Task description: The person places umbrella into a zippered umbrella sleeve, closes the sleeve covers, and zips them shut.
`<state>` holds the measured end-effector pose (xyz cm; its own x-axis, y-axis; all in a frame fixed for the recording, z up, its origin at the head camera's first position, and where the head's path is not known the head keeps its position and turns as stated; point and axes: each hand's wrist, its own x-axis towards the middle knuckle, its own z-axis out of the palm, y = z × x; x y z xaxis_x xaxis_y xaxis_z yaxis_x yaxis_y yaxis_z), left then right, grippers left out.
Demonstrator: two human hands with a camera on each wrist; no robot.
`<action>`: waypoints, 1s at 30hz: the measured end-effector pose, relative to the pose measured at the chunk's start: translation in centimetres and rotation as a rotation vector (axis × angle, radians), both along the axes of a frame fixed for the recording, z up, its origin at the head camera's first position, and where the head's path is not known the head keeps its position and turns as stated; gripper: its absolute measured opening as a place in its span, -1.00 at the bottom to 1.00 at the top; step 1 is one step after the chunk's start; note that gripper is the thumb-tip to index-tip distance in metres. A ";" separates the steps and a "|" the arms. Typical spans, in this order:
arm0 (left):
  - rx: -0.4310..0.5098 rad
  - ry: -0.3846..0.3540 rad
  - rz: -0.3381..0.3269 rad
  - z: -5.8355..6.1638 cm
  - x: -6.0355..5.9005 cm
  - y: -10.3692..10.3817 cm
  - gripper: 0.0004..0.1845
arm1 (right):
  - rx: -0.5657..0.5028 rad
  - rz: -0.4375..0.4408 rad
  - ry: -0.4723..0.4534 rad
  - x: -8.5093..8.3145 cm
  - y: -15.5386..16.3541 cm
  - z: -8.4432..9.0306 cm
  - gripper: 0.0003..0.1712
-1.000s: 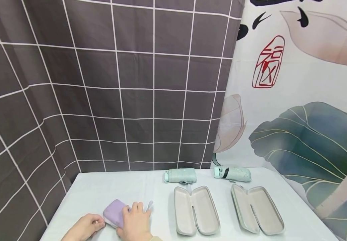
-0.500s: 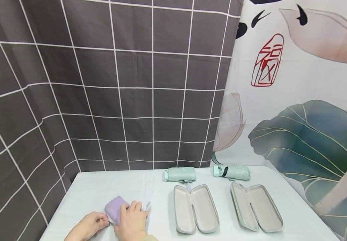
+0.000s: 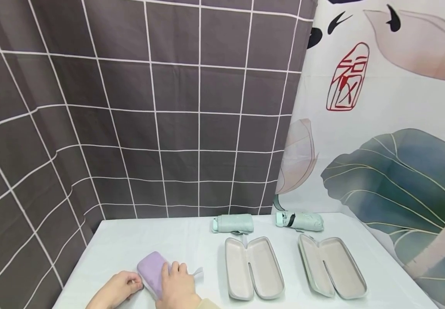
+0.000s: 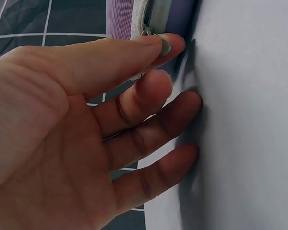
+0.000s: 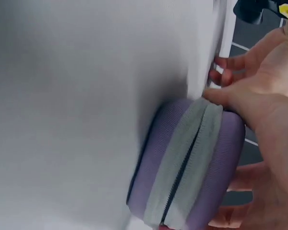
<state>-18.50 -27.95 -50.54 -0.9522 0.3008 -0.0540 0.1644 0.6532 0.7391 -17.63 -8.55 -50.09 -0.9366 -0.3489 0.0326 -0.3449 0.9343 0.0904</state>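
Observation:
A purple zip case [image 3: 150, 267] lies at the left of the white table in the head view. My right hand [image 3: 177, 286] holds it from above, fingers over its top. In the right wrist view the thumb lies at the end of the case [image 5: 223, 158], whose grey zip shows a dark narrow gap between its teeth. My left hand [image 3: 116, 288] is at the case's left side. The left wrist view shows its thumb and index finger pinching the metal zip pull [image 4: 166, 46]; the other fingers are bent close over the tabletop. A grey strap [image 3: 198, 271] sticks out past my right hand.
Two grey-lined cases [image 3: 266, 268] [image 3: 342, 268] stand spread open at the right. Behind them lie two folded mint-green umbrellas [image 3: 233, 223] [image 3: 303, 221] near the table's back edge. A dark gridded curtain [image 3: 176, 128] hangs behind and along the left.
The purple case has turned slightly under my right hand. My left hand has moved a little to the right and away from me, still at the case's left side.

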 end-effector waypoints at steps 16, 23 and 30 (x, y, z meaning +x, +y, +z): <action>-0.026 0.064 0.014 -0.1 0.0 0.7 -0.86 | -0.083 -0.112 0.081 0.0 -2.1 -0.8 0.03; -0.003 0.040 0.007 -0.1 -0.5 1.2 -0.87 | -0.038 -0.165 0.083 0.0 -2.4 -0.4 0.09; -0.021 0.072 -0.013 -0.4 -0.3 0.7 -0.88 | -0.013 -0.002 0.021 -1.1 -1.3 1.9 -0.51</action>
